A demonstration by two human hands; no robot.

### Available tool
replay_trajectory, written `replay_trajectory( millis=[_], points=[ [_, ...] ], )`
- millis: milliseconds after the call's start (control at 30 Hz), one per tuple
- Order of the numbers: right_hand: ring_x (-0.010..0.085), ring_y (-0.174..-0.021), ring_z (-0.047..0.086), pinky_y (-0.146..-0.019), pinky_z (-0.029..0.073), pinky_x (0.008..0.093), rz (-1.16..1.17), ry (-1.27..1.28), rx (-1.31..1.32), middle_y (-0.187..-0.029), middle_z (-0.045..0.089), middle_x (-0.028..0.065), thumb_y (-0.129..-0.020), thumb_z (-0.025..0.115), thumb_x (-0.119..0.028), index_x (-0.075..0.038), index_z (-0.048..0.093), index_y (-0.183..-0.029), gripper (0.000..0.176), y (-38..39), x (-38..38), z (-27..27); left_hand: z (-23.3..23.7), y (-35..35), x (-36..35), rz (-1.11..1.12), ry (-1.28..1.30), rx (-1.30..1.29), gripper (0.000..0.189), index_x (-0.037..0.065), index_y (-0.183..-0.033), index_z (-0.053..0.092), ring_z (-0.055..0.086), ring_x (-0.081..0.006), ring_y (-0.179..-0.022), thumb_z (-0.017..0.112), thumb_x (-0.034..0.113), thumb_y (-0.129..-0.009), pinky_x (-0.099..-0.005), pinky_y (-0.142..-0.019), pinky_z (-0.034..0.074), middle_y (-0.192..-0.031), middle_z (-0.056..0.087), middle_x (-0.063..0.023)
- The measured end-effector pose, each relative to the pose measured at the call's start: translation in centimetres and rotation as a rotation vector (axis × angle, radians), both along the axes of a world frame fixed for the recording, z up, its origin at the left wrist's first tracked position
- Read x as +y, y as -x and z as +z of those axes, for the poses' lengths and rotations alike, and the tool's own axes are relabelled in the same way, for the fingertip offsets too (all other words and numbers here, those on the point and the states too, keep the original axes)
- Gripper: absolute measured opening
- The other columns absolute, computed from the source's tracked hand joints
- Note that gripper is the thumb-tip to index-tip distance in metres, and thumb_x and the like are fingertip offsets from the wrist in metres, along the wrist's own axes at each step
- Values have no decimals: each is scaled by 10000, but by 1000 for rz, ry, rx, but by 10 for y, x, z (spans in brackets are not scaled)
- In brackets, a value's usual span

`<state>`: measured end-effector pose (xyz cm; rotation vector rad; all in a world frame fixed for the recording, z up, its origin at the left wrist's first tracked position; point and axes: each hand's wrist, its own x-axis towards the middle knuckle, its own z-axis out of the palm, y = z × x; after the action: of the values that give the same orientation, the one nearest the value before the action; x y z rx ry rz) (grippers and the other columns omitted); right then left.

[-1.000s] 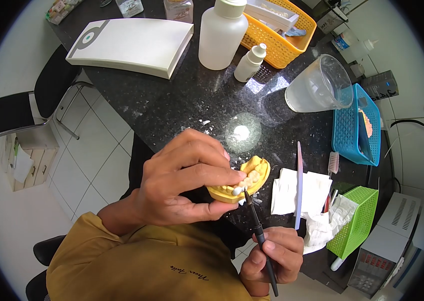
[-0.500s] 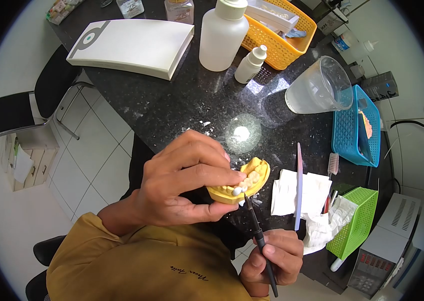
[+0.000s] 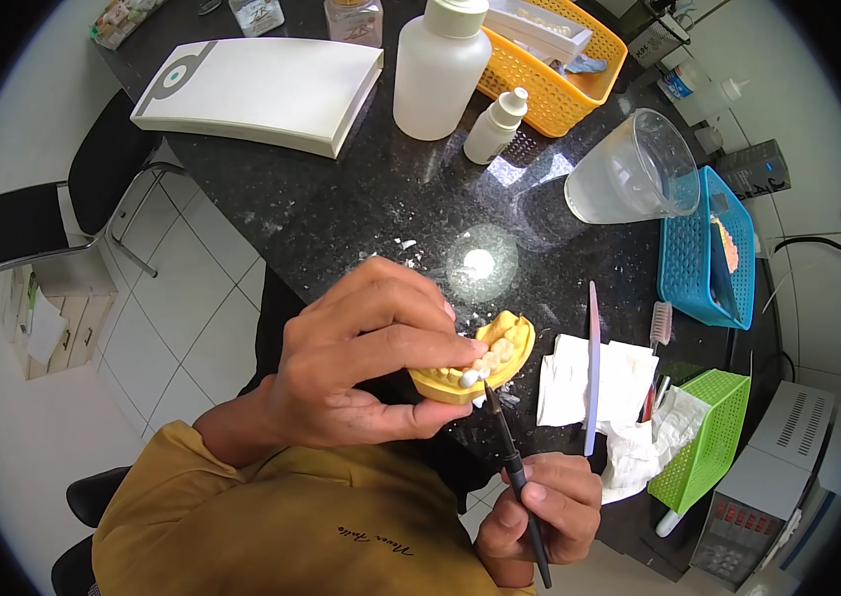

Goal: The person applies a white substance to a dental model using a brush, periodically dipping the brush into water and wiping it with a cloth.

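Observation:
My left hand (image 3: 361,363) is closed round a yellow dental model (image 3: 503,360) with a row of teeth. White material (image 3: 470,378) covers a tooth or so near the front edge, beside my fingertips. In my right hand (image 3: 544,512) is a slim black brush (image 3: 510,452), pinched near its middle. Its tip points up at the white tooth and appears to touch it or lie very close. The far side of the model is partly hidden by my left fingers.
Right of my hands lie white tissues (image 3: 564,382), a purple nail file (image 3: 593,368) and a toothbrush (image 3: 662,323). Further round are a green basket (image 3: 728,417), a blue basket (image 3: 684,283), a plastic cup (image 3: 604,184), a large bottle (image 3: 435,84), a dropper bottle (image 3: 490,137) and a white box (image 3: 261,89).

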<state>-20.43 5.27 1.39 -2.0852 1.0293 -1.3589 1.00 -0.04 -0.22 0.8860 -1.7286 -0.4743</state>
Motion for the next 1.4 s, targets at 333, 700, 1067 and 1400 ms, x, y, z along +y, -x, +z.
replay_trajectory(
  millis=[333, 700, 1067, 1400],
  points=[
    [206, -631, 625, -510, 514, 274, -154, 138, -352, -860, 582, 117, -823, 688, -33, -25, 572, -1027, 235, 2, 8, -9, 0, -1, 1, -36, -60, 33, 372, -4, -946, 705, 620, -254, -864, 884, 170, -670, -373, -773, 583, -886, 650, -111],
    [299, -870, 631, -828, 512, 417, -422, 191, 117, -931, 644, 218, -1071, 334, -286, -3, 505, -1047, 331, 48, 25, 10, -4, -2, 5, -83, -96, 104, 340, 1, -952, 672, 570, -267, -967, 845, 155, -704, -463, -860, 584, -912, 604, -118],
    [474, -1260, 500, -1050, 392, 545, -555, 100, 805, -1250, 644, 185, -740, 830, -324, -40, 631, -1223, 596, 85, 14, 29, 12, 40, 11, -273, -103, 59, 353, 1, -959, 694, 598, -268, -941, 857, 96, -659, -429, -847, 578, -901, 639, -115],
    [286, -775, 656, -918, 466, 463, -418, 73, 412, -815, 669, 87, -746, 752, -5, -56, 641, -876, 178, 81, 0, 34, 17, 66, 23, -313, -175, 64, 371, 15, -958, 719, 620, -231, -864, 882, 125, -644, -335, -744, 517, -889, 653, -93]
  ],
)
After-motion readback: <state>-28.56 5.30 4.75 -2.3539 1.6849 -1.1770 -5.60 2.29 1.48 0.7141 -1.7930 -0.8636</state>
